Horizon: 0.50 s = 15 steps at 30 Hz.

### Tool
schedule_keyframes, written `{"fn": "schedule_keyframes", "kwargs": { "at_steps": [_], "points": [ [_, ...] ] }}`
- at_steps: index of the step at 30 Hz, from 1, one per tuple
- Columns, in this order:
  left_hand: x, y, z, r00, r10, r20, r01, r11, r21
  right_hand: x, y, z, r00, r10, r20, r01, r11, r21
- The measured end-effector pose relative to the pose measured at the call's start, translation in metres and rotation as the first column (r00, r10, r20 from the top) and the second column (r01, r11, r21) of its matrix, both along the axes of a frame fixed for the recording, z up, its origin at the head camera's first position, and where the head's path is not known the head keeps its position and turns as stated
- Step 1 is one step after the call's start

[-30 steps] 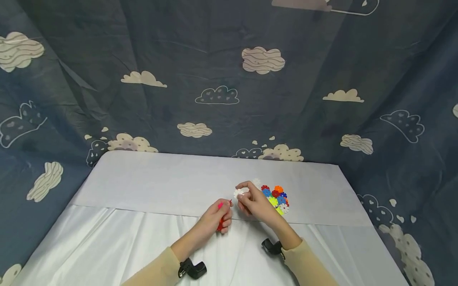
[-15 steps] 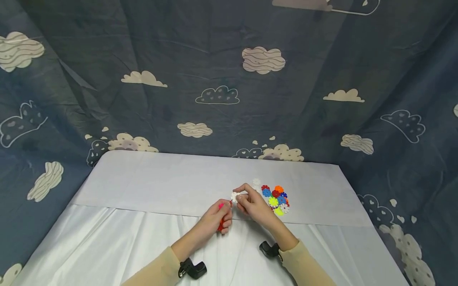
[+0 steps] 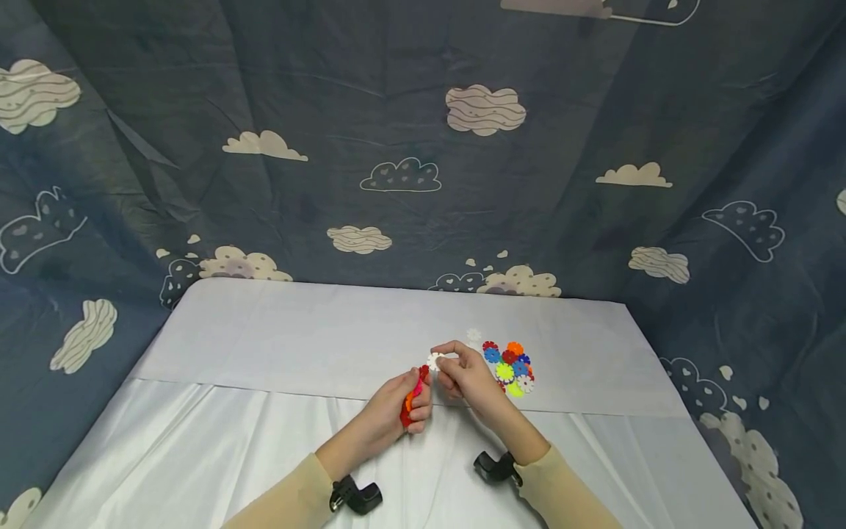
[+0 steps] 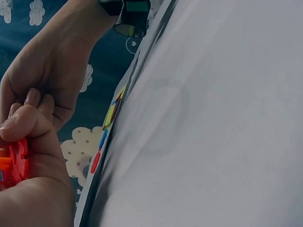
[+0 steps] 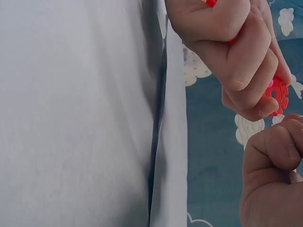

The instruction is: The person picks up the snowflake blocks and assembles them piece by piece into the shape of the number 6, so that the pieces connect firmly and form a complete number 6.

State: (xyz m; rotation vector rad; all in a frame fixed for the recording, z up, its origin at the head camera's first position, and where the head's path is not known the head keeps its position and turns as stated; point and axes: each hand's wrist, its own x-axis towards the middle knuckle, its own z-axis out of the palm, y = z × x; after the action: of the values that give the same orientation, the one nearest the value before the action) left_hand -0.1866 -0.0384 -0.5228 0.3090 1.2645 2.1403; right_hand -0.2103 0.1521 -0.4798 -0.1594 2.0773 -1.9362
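In the head view my left hand [image 3: 386, 408] grips a short chain of notched plastic interlocking discs [image 3: 406, 413], red, orange and pink, with fingers curled round it. A red disc [image 5: 279, 98] sticks out past the fingertips at the chain's upper end, seen in the right wrist view. My right hand [image 3: 474, 378] pinches a white notched disc [image 3: 432, 361] between thumb and index finger. That white disc is right at the red end disc, edges close together. In the left wrist view, red and orange discs [image 4: 20, 163] show in the left palm; the fingers hide the rest.
Several loose notched discs [image 3: 509, 358] in red, blue, orange, yellow and white lie clustered on the white-covered table [image 3: 297, 330], just right of the right hand. One white disc [image 3: 474, 334] lies behind them. A dark cloud-patterned curtain [image 3: 410, 110] hangs around the table.
My right hand has moved slightly left, bringing the white disc up to the chain. The left hand has turned a little, so more of the red, pink and orange discs shows.
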Motion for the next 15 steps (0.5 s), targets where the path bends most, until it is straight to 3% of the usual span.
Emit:
{"fn": "schedule_keyframes", "kwargs": {
  "at_steps": [8, 15],
  "points": [
    [0.0017, -0.0006, 0.0029, 1.000, -0.008, -0.022, 0.008, 1.000, -0.009, 0.0031, -0.0016, 0.0046, 1.000, -0.013, 0.005, 0.013, 1.000, 0.006],
    [0.0012, 0.0006, 0.0012, 0.999, 0.007, -0.040, -0.009, 0.999, -0.034, 0.0031, -0.0025, 0.0061, 0.996, -0.067, -0.065, 0.072, 0.994, 0.088]
  ]
}}
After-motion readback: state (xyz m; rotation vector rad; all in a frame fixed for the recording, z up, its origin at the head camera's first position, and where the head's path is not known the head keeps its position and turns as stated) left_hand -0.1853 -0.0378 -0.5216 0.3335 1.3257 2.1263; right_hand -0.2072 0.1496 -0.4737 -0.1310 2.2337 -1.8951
